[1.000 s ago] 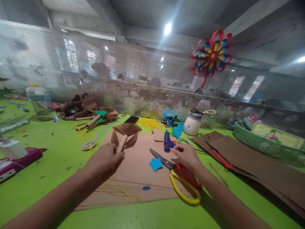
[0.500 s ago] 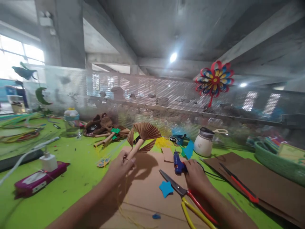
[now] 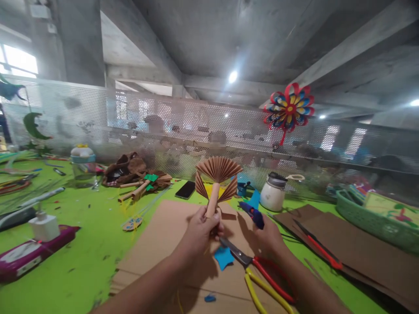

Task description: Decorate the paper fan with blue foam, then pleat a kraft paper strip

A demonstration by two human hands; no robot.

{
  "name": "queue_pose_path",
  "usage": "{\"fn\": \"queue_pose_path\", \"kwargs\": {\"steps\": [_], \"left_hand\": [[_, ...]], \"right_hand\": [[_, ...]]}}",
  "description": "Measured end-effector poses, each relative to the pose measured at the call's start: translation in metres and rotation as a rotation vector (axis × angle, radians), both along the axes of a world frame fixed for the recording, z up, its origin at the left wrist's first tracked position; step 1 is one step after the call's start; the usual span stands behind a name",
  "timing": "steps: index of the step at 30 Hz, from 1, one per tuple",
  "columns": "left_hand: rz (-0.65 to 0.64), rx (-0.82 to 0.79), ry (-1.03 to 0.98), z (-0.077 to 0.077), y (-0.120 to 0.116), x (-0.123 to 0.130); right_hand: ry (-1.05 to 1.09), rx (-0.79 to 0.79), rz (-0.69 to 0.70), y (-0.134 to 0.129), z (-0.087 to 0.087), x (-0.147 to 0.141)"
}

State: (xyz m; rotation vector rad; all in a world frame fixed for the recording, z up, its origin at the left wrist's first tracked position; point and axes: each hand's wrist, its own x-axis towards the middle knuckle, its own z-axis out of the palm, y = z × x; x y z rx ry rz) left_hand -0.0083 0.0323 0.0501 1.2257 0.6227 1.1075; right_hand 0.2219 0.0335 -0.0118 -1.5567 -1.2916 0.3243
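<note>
A brown pleated paper fan (image 3: 218, 169) on a rolled paper stem stands upright in my left hand (image 3: 205, 226), whose fingers wrap the stem's lower end. My right hand (image 3: 268, 233) grips a blue hot glue gun (image 3: 252, 213), its nozzle pointing left towards the fan. Below the hands, scissors (image 3: 244, 258) with one red and one yellow handle lie on brown cardboard (image 3: 163, 253). A blue paper star (image 3: 224, 258) rests against their blades, and a small blue scrap (image 3: 210, 298) lies nearer me.
A phone (image 3: 185, 189) and a white jar (image 3: 273, 194) stand behind the cardboard. At left are a purple power strip (image 3: 62, 237) and a glass jar (image 3: 83, 172). A red-handled cutting tool (image 3: 322, 250) lies on brown sheets at right, beside a green basket (image 3: 369, 220).
My left hand has brought the fan to the right and turned it upright. The glue gun is lifted and tilted, with its nozzle now pointing left. The camera view has shifted right.
</note>
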Motion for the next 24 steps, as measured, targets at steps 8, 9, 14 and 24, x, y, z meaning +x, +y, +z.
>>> {"fn": "queue_pose_path", "kwargs": {"steps": [8, 9, 14, 24], "left_hand": [[-0.019, -0.073, 0.018, -0.013, 0.001, 0.000], [-0.031, -0.085, 0.008, -0.014, 0.001, -0.001], [-0.041, -0.106, -0.018, -0.018, 0.001, -0.003], [-0.074, 0.000, 0.043, -0.026, -0.002, -0.002]], "right_hand": [[0.301, 0.079, 0.034, -0.028, 0.045, 0.004], [0.323, 0.086, 0.077, -0.034, 0.053, 0.001], [0.402, 0.031, 0.395, -0.066, 0.074, -0.022], [0.392, -0.207, 0.395, -0.084, 0.056, -0.042]]}}
